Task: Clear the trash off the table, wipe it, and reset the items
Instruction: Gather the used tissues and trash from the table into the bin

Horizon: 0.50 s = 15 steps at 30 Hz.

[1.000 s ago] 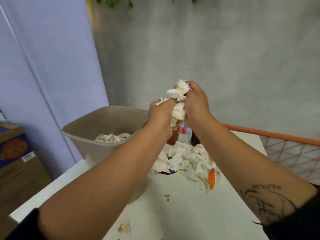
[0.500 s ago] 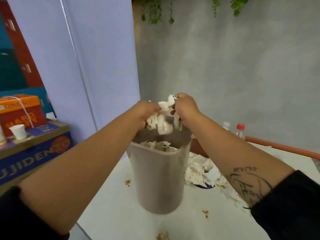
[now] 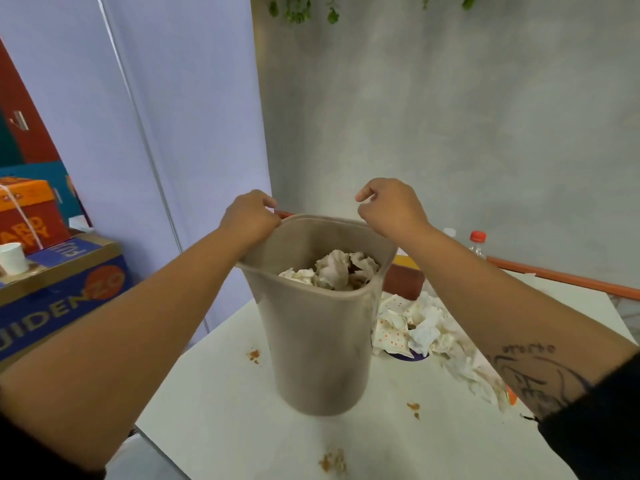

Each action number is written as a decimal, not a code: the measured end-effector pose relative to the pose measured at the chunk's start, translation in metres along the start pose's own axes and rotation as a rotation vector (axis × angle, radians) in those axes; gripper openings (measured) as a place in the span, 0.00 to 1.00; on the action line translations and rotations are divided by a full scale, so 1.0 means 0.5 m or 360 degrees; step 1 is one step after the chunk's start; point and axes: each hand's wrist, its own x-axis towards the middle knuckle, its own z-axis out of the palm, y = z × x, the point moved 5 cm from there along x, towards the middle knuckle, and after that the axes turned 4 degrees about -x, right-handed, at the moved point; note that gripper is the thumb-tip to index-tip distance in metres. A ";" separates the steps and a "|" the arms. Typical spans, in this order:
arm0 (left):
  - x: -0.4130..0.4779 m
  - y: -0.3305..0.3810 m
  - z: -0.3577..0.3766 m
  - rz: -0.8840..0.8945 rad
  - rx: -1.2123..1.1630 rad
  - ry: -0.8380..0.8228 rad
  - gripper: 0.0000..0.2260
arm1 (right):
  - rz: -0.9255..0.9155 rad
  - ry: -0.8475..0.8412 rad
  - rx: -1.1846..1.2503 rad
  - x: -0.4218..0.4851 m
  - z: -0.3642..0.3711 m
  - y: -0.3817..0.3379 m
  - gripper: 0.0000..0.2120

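A tall beige trash bin stands on the white table, with crumpled paper napkins inside near the top. My left hand hovers at the bin's far left rim with curled fingers and nothing visible in it. My right hand is above the far right rim, also curled and holding nothing. To the right of the bin, a pile of used napkins lies over a purple plate. Brown crumbs dot the table.
Behind the bin are a reddish-brown box and a red-capped bottle. An orange rail runs along the table's far right edge. Cardboard boxes with a white cup are stacked at the left.
The wad of napkins that both hands held has dropped into the bin. My hands have moved apart to either side of the rim.
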 end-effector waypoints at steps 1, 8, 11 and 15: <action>0.001 -0.011 -0.004 -0.0006 0.0086 0.0011 0.17 | 0.0044 -0.0035 -0.0083 -0.001 0.001 0.015 0.10; 0.013 -0.068 0.012 -0.0143 0.0367 -0.0116 0.05 | 0.0291 -0.0097 0.0057 -0.019 0.014 0.089 0.11; 0.013 -0.082 0.020 -0.0177 0.0488 -0.0200 0.07 | 0.0412 -0.0182 0.0158 -0.031 0.025 0.104 0.10; 0.013 -0.077 0.007 -0.0112 0.0565 -0.0174 0.05 | 0.0482 -0.0155 0.0276 -0.029 0.021 0.104 0.12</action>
